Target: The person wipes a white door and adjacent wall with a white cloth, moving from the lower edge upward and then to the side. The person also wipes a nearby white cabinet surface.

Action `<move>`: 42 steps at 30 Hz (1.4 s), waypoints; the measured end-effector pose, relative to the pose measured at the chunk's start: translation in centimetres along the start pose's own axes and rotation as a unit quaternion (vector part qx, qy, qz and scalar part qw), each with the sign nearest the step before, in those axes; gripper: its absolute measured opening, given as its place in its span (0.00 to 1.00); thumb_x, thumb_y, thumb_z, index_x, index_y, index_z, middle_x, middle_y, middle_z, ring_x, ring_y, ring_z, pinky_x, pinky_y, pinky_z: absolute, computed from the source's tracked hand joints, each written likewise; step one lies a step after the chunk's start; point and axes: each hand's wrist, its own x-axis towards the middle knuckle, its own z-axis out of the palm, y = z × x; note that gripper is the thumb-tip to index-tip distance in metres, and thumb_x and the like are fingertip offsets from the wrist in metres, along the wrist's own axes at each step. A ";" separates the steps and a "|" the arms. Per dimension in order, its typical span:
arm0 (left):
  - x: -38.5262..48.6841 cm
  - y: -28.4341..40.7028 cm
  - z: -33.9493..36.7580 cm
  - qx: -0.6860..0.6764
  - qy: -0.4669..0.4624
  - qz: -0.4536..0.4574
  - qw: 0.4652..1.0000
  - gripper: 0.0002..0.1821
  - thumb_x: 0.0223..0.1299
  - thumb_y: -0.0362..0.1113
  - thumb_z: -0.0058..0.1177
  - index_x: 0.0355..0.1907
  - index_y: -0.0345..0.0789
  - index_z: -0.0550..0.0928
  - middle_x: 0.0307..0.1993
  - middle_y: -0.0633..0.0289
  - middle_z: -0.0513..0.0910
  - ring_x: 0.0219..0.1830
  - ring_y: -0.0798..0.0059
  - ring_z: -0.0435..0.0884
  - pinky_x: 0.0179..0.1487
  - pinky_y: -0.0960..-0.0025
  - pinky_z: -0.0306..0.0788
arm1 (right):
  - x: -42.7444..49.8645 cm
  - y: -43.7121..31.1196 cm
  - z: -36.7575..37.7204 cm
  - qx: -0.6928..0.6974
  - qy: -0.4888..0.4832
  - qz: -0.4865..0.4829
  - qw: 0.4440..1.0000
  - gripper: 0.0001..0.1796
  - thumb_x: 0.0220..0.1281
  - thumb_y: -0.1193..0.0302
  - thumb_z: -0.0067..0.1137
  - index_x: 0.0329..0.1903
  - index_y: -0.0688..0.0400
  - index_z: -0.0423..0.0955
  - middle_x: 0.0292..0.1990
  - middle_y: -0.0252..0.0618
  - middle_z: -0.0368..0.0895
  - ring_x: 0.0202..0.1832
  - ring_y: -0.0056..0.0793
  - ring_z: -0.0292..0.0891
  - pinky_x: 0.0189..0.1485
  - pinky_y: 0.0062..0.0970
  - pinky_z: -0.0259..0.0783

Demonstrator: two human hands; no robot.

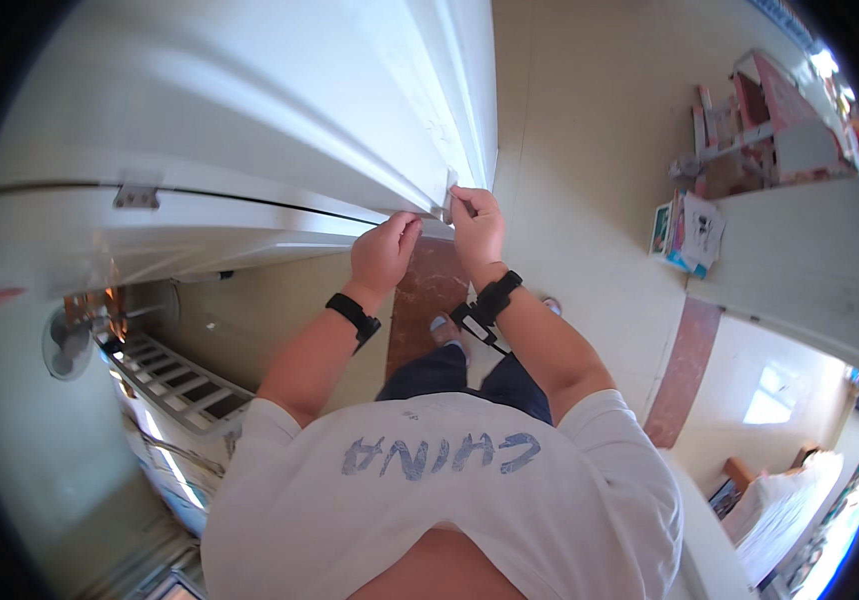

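A white door (309, 97) stands in front of me, with a metal hinge (137, 196) on its far left side. At its near edge is a small metal door latch or handle (443, 213). My right hand (480, 229) has its thumb and fingers closed around this fitting, partly hiding it. Just left of it, my left hand (383, 253) is at the door's lower edge with fingers curled in. Whether the left fingers grip anything is hidden. Both wrists wear black bands (501, 295).
A reddish-brown threshold strip (426, 289) runs under my hands, beside my feet. At left are a grey slatted rack (182, 382) and a fan (68, 341). Books and papers (692, 232) are by a white panel (797, 255); a pink-and-white chair (767, 112) stands upper right.
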 end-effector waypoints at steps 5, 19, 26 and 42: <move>-0.6 -1.2 2.0 -0.039 0.038 -0.008 0.999 0.07 0.67 0.39 0.54 0.40 0.37 0.80 0.26 0.60 0.85 0.27 0.60 0.84 0.30 0.63 0.74 | -1.3 -0.6 -0.1 0.038 -0.010 -0.062 0.997 0.09 0.62 0.82 0.58 0.42 0.61 0.82 0.40 0.40 0.80 0.38 0.27 0.78 0.39 0.22 0.73; -3.5 -5.7 7.4 0.096 -0.068 -0.027 0.993 0.09 0.67 0.43 0.52 0.36 0.41 0.80 0.24 0.63 0.84 0.26 0.60 0.83 0.29 0.61 0.74 | -0.4 2.6 0.7 0.078 -0.002 0.040 0.996 0.12 0.62 0.83 0.56 0.44 0.60 0.83 0.36 0.39 0.77 0.35 0.29 0.75 0.36 0.23 0.72; -4.4 -6.7 7.2 0.070 -0.114 -0.071 0.989 0.10 0.67 0.44 0.52 0.37 0.40 0.80 0.23 0.60 0.83 0.26 0.59 0.83 0.29 0.61 0.75 | -0.3 6.1 0.5 -0.036 0.011 0.120 0.992 0.10 0.58 0.83 0.56 0.41 0.60 0.82 0.34 0.44 0.77 0.34 0.43 0.76 0.38 0.33 0.74; -4.2 -5.3 6.4 0.088 -0.128 -0.009 0.988 0.11 0.65 0.43 0.53 0.34 0.37 0.80 0.25 0.54 0.82 0.27 0.54 0.83 0.30 0.56 0.73 | 1.2 3.2 0.7 0.066 0.008 0.032 0.997 0.08 0.58 0.82 0.58 0.39 0.61 0.83 0.34 0.42 0.79 0.35 0.41 0.77 0.37 0.30 0.73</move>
